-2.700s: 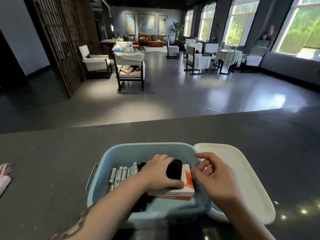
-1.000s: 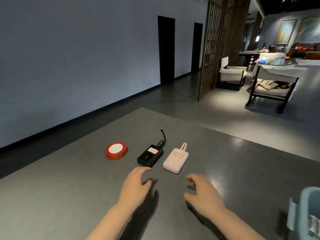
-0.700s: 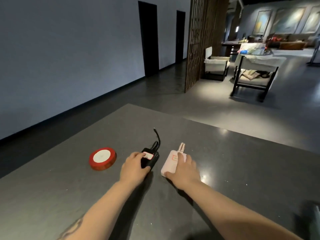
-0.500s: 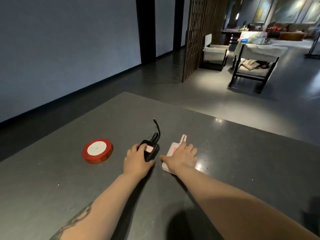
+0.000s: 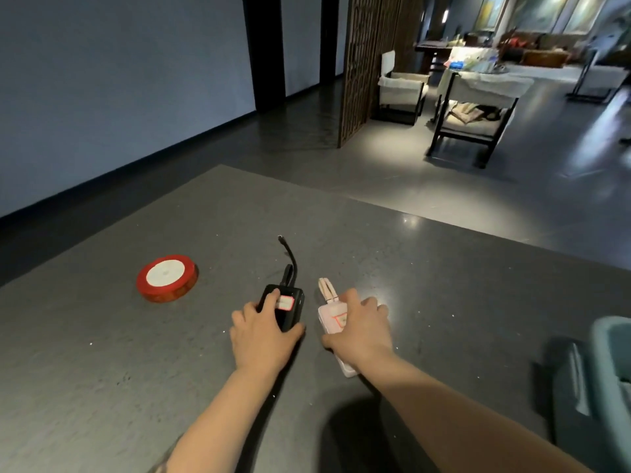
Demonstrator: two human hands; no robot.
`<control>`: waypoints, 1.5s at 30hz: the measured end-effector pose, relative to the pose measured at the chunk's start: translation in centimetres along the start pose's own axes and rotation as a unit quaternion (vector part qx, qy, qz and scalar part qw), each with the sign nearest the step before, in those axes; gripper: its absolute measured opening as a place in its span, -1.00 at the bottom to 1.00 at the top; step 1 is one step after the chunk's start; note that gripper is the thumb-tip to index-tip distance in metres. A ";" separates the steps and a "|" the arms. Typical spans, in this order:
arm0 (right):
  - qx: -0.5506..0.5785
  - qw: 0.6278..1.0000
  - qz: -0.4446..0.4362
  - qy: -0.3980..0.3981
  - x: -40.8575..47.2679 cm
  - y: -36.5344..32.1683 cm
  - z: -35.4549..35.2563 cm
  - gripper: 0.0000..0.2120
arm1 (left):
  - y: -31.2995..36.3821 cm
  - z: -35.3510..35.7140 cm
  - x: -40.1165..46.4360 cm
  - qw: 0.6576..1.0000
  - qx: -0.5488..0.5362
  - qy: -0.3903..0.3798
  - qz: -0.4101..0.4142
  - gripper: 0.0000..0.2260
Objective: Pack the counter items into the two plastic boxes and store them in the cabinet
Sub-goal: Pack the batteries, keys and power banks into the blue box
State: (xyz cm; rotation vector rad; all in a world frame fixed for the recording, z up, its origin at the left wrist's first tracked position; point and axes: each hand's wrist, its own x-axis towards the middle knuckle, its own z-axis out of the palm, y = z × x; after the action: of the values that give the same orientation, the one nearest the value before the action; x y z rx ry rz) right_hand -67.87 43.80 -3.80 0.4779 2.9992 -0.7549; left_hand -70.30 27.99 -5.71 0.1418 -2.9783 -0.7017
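Observation:
A black power bank [image 5: 290, 307] with a short black cable lies on the dark grey counter [image 5: 170, 370]. My left hand [image 5: 261, 331] grips its near end, thumb along its right side. Beside it lies a pink power bank [image 5: 333, 317] with a pink strap. My right hand [image 5: 362, 327] covers and grips it, thumb at its near left edge. A red ribbon spool [image 5: 167, 278] with a white centre sits apart to the left. One light blue plastic box [image 5: 611, 367] shows at the right edge, cut off by the frame.
The counter's far edge runs diagonally behind the items. Beyond it lie a dark tiled floor, a wooden lattice screen [image 5: 372, 63] and chairs [image 5: 471, 114] with white covers. A blue-grey wall runs along the left.
I turned left from the blue box to these items. Both hands reached forward and closed on the two power banks, left on black, right on pink. The pink one has shifted nearer.

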 end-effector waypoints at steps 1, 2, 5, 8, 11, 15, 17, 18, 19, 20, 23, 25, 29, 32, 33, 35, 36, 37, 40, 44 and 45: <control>0.025 1.000 0.001 -0.001 -1.1 0.6 -0.6 -0.41 | 0.2 -0.2 -0.5 1.000 -0.008 -0.004 -0.003 -0.34; 0.053 0.999 0.001 0.005 -2.3 1.2 -1.3 -0.41 | 0.3 -0.5 -1.0 1.000 -0.017 -0.012 -0.004 -0.35; 0.120 0.992 -0.018 0.038 -6.1 3.3 -4.2 -0.39 | 1.0 -1.1 -3.4 0.998 -0.045 -0.043 0.005 -0.36; 0.163 0.982 -0.048 0.083 -10.1 5.7 -8.3 -0.40 | 2.4 -0.7 -7.7 0.991 -0.124 -0.046 0.017 -0.33; 0.212 0.964 -0.076 0.144 -14.2 7.7 -13.1 -0.40 | 4.7 -0.5 -12.1 0.972 -0.233 -0.004 0.036 -0.36; 0.254 0.943 -0.096 0.194 -18.7 11.2 -19.5 -0.36 | 11.0 -2.4 -16.4 0.944 -0.309 0.018 0.118 -0.32; 0.270 0.935 -0.096 0.209 -20.4 13.8 -22.2 -0.36 | 15.1 -3.9 -18.3 0.923 -0.341 0.011 0.176 -0.31; 0.275 0.933 -0.092 0.215 -21.1 15.3 -23.5 -0.37 | 17.0 -4.4 -19.2 0.913 -0.354 0.009 0.202 -0.31; 0.278 0.931 -0.087 0.220 -21.9 16.9 -24.6 -0.37 | 18.7 -4.8 -20.0 0.904 -0.366 0.007 0.222 -0.32; 0.277 0.930 -0.082 0.226 -22.5 18.7 -25.6 -0.36 | 20.4 -4.9 -20.8 0.894 -0.380 0.005 0.238 -0.32; 0.255 0.936 -0.060 0.235 -24.2 24.3 -28.1 -0.35 | 24.5 -4.2 -23.4 0.870 -0.419 -0.018 0.261 -0.34; 0.229 0.947 -0.049 0.219 -24.9 27.5 -29.5 -0.34 | 26.7 -3.2 -25.0 0.861 -0.428 -0.037 0.272 -0.34; 0.149 0.980 -0.062 0.117 -24.7 31.5 -30.7 -0.33 | 29.6 -1.1 -27.2 0.853 -0.432 -0.060 0.287 -0.34; 0.139 0.987 -0.067 0.047 -23.4 32.7 -30.3 -0.31 | 30.4 -0.1 -27.3 0.853 -0.436 -0.063 0.281 -0.35; 0.132 0.989 -0.069 0.024 -22.9 33.0 -30.1 -0.31 | 30.4 0.0 -27.1 0.855 -0.436 -0.058 0.275 -0.35; 0.091 0.992 -0.081 -0.033 -22.0 33.7 -29.7 -0.30 | 30.1 0.0 -26.2 0.861 -0.431 -0.037 0.267 -0.35; 0.076 0.991 -0.086 -0.063 -21.7 33.9 -29.4 -0.30 | 29.8 -0.1 -25.7 0.865 -0.428 -0.026 0.262 -0.35; 0.071 0.989 -0.091 -0.089 -21.3 34.1 -29.0 -0.30 | 29.6 -0.2 -25.3 0.868 -0.426 -0.018 0.256 -0.36; 0.067 0.983 -0.108 -0.134 -20.3 34.5 -27.5 -0.32 | 29.0 -0.5 -24.7 0.875 -0.416 -0.008 0.247 -0.37; 0.014 0.981 -0.136 -0.141 -19.5 34.7 -25.6 -0.37 | 28.8 -0.2 -25.1 0.881 -0.404 -0.014 0.246 -0.37; 0.003 0.980 -0.148 -0.133 -19.4 34.8 -25.2 -0.39 | 28.8 -0.1 -25.1 0.882 -0.402 -0.016 0.244 -0.37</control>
State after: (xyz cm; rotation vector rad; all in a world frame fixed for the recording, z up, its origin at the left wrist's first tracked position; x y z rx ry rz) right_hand -37.50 78.97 4.06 -0.0706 2.8426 -0.7723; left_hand -47.40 56.32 5.87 -0.6414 -2.3056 -1.7333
